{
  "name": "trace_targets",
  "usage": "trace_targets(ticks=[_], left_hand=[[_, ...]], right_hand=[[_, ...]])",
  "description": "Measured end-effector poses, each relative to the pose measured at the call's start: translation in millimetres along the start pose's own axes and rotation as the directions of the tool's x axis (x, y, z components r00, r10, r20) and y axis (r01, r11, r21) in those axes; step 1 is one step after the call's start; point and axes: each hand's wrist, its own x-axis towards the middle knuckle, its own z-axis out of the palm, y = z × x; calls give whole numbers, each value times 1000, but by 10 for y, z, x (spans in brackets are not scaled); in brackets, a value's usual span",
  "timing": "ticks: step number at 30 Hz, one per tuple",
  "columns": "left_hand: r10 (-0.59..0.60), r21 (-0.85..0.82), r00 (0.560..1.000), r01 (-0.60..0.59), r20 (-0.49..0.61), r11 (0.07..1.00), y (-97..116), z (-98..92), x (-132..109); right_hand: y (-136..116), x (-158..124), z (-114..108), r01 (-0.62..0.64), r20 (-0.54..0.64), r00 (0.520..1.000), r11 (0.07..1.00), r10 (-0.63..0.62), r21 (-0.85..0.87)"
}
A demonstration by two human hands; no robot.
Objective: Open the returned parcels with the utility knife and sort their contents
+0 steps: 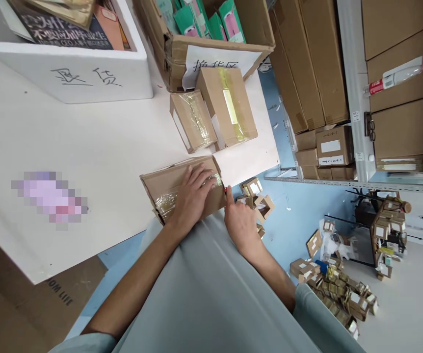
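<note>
A flat brown cardboard parcel (160,184) with clear tape lies at the near edge of the white table (67,147). My left hand (191,196) lies flat on top of it, fingers stretched out over the taped strip. My right hand (239,220) is at the parcel's right end, fingers curled, the forefinger up against the edge near a small red thing I cannot make out. Two more taped cardboard parcels (226,105) (191,120) lie further back on the table.
A white foam box (75,73) of books stands at the back left, an open carton (215,49) of green packets behind the parcels. Shelves with brown cartons (403,73) rise on the right. Several small boxes (340,289) litter the blue floor.
</note>
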Motion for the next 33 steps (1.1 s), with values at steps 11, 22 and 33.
trace_targets(ticks=[11,22,33], left_hand=[[95,110,988,-82,-122,991,-194,-345,-226],[13,304,965,70,-263,950,-379,-810,-1120],[-101,339,934,224,-343,914,-321,-817,-1336]], right_hand=[[415,-135,-27,259,-130,965,909,-228,328],[733,-260,-170,583,-316,803,555,-506,593],[453,2141,1071,387,-244,918,846,-314,367]])
